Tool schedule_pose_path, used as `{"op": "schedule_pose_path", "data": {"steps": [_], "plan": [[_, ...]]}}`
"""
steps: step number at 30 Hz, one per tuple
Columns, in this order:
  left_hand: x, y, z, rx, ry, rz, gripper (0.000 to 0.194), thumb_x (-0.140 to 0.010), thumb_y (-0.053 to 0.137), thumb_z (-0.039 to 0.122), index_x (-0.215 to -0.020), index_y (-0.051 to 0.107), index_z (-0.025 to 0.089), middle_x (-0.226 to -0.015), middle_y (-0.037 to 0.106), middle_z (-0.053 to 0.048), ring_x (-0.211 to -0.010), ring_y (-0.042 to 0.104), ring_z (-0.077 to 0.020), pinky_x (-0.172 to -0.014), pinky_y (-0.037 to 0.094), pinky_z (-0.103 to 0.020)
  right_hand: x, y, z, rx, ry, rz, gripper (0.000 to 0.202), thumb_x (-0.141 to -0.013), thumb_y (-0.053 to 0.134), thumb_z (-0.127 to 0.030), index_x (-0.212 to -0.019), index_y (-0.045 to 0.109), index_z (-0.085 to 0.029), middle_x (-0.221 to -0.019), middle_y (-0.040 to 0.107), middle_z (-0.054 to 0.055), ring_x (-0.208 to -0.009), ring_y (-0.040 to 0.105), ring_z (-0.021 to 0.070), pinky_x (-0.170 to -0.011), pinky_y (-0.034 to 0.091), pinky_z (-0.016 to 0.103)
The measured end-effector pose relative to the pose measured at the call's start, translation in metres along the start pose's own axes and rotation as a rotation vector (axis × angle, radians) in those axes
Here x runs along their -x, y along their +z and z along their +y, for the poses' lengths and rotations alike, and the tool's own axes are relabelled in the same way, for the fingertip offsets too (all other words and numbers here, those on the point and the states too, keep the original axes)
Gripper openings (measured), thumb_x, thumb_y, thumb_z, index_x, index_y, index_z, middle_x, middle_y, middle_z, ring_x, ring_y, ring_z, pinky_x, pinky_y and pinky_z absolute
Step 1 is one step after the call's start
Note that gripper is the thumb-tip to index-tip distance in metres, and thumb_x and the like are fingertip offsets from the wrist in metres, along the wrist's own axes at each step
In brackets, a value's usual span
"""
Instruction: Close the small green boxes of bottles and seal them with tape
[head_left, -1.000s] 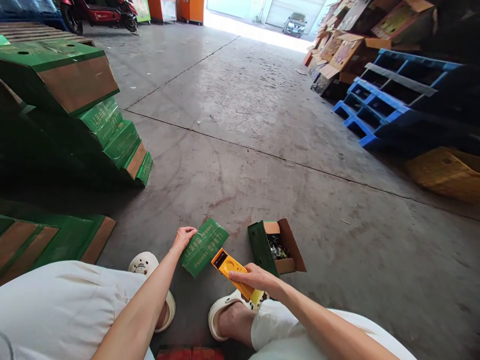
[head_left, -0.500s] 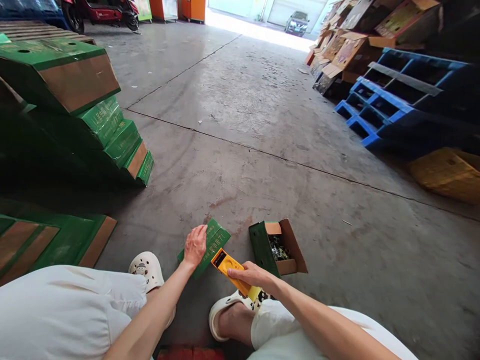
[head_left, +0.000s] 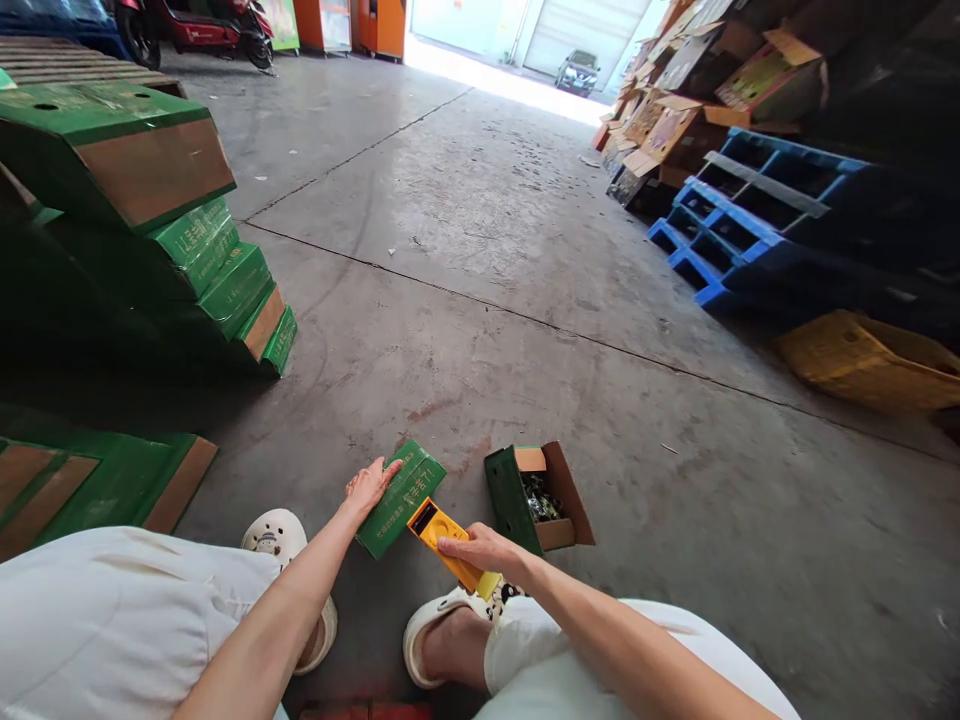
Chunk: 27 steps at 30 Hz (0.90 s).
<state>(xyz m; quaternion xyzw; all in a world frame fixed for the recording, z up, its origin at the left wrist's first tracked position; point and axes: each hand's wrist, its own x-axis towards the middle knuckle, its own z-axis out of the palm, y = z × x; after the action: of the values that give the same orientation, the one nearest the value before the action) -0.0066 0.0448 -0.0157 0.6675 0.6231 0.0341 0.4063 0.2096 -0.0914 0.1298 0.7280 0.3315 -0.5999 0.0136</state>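
Head view: green carton (head_left: 400, 502) lay on floor (head_left: 480, 370)
Left hand (head_left: 367, 487): touched carton, grip unclear
Right hand (head_left: 482, 549): grasped yellow device (head_left: 439, 530)

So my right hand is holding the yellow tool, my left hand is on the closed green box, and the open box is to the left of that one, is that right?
Not quite: the head view shows the open box to the right of the closed green box. Your right hand does hold the yellow tool, and your left hand is on the closed box.
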Motion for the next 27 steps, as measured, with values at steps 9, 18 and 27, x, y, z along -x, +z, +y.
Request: {"op": "schedule_pose_path", "data": {"steps": [9,18,27], "plan": [[0.047,0.047,0.000,-0.446,0.471,0.204,0.074,-0.104,0.052,0.044,-0.171,0.026,0.026,-0.179,0.017,-0.009,-0.167,0.010,-0.0289,-0.134,0.007,-0.058,0.006,-0.002,0.000,0.041,0.005,0.024,0.046,-0.091,0.074,-0.059,-0.076,0.069,-0.016,-0.076,0.069,0.004,-0.066,0.061,0.0141,-0.053,0.036,0.021],[0.086,0.039,-0.024,-0.525,0.549,0.060,0.111,-0.082,0.078,0.045,-0.172,0.016,0.032,-0.179,0.002,-0.012,-0.165,-0.007,-0.0431,-0.127,-0.003,-0.074,0.007,-0.004,-0.002,0.078,0.012,0.001,0.049,-0.090,0.076,-0.061,-0.076,0.070,-0.015,-0.071,0.065,0.001,-0.061,0.057,0.0125,-0.052,0.035,0.021],[0.073,0.000,-0.021,-0.491,0.412,0.016,0.101,-0.089,0.069,0.034,-0.172,0.012,0.034,-0.180,-0.002,-0.008,-0.165,-0.006,-0.0449,-0.124,0.015,-0.077,0.007,-0.005,-0.012,0.061,-0.085,-0.032,0.048,-0.094,0.071,-0.060,-0.077,0.070,-0.015,-0.075,0.066,0.003,-0.065,0.057,0.0123,-0.053,0.036,0.020]]}}
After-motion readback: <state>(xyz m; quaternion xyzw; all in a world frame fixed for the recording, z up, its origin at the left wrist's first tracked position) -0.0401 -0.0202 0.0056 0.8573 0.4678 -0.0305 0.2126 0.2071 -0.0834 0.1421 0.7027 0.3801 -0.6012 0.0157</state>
